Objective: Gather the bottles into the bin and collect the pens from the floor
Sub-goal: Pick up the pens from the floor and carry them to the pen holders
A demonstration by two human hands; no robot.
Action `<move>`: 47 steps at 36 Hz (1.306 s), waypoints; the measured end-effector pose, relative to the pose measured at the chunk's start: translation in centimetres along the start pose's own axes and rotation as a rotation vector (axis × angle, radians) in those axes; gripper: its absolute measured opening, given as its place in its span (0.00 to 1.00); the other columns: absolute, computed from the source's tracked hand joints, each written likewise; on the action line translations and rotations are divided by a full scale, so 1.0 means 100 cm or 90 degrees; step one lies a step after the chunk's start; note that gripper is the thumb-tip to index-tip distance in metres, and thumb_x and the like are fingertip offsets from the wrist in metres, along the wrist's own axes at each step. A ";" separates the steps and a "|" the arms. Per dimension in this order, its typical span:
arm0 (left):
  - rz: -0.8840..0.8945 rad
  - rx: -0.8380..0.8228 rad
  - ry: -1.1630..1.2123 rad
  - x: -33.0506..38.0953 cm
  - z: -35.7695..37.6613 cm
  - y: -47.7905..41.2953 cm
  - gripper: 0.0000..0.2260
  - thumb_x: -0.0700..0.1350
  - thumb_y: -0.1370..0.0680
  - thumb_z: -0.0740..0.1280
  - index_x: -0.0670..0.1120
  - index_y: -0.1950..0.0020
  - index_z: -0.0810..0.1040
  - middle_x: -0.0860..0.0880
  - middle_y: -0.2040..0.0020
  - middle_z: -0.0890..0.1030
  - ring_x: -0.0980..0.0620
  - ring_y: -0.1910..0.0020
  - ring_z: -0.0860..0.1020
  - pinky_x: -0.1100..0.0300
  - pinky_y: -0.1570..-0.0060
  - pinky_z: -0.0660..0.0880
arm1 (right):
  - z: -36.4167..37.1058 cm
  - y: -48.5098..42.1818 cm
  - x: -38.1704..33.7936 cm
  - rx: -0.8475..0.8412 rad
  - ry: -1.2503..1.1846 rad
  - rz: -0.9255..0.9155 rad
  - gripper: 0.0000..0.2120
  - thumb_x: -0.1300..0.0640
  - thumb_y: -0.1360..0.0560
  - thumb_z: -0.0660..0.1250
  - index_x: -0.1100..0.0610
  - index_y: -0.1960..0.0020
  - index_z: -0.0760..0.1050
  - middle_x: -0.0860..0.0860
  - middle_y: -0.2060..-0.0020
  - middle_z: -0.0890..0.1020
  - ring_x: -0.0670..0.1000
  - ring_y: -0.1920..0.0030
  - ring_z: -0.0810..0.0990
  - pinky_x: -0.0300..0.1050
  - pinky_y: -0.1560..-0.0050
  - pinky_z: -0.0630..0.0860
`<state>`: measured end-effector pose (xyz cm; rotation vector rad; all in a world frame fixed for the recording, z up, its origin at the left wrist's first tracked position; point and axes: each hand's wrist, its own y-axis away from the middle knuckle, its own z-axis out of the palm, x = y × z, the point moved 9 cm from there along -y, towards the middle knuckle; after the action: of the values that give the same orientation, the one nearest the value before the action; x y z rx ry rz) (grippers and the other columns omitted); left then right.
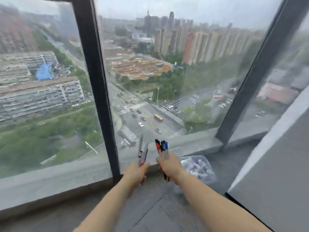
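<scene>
Pens [163, 149] | we clasp a bundle in each fist: left hand [135, 173], right hand [170, 166] | bin [207, 159] holds bottles [196, 167], on floor [158, 208] near right hand

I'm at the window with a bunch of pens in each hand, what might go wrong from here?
1. The left hand grips the left pens splayed apart, so one may slip out onto the floor.
2. The right hand grips the right pens beside the bin of bottles; a dropped pen might land among them.
</scene>
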<state>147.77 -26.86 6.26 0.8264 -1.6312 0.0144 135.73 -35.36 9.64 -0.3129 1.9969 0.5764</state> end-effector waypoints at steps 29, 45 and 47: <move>0.113 -0.564 -0.116 0.128 0.772 0.300 0.05 0.39 0.23 0.63 0.44 0.56 0.67 0.47 0.68 0.68 0.52 0.73 0.67 0.60 0.74 0.67 | -0.707 0.364 0.382 0.735 -0.306 0.283 0.04 0.65 0.28 0.60 0.61 0.53 0.71 0.52 0.70 0.73 0.49 0.71 0.70 0.40 0.68 0.67; 0.189 -0.781 -0.172 0.157 0.938 0.407 0.09 0.46 0.23 0.65 0.44 0.57 0.66 0.50 0.75 0.71 0.48 0.71 0.68 0.53 0.62 0.68 | -0.794 0.499 0.443 0.944 -0.455 0.227 0.04 0.63 0.25 0.63 0.58 0.51 0.71 0.52 0.67 0.75 0.49 0.68 0.75 0.41 0.64 0.73; 0.194 -0.799 -0.169 0.158 0.961 0.424 0.11 0.45 0.22 0.65 0.44 0.58 0.65 0.48 0.73 0.69 0.50 0.75 0.68 0.58 0.69 0.67 | -0.808 0.512 0.453 0.962 -0.477 0.216 0.03 0.64 0.25 0.63 0.57 0.53 0.71 0.52 0.66 0.76 0.48 0.68 0.75 0.40 0.65 0.74</move>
<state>43.56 -46.06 13.66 -0.3978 -1.5939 -0.8447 30.07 -32.73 15.08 1.0194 1.2549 -0.6303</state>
